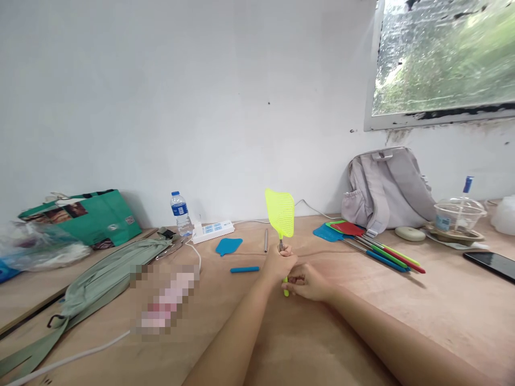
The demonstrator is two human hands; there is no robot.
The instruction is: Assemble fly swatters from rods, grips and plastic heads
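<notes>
A yellow-green fly swatter (280,213) stands upright in front of me, its perforated head on top. My left hand (280,261) is closed around its metal shaft just below the head. Lower down, my right hand (304,281) pinches the yellow-green handle near its bottom end. Beyond my hands lie a loose blue swatter head (229,246), a blue handle (244,269) and a short metal rod (266,240), all apart from one another. To the right rests a pile of swatters (378,252) with blue, red and green parts.
A power strip (213,231) and a water bottle (181,214) stand near the wall. On the left are a green strap bag (104,273), a teal bag (116,214) and a blurred-out pink item (171,300). Rightward are a backpack (388,187), plastic cup (459,214) and phone (491,264).
</notes>
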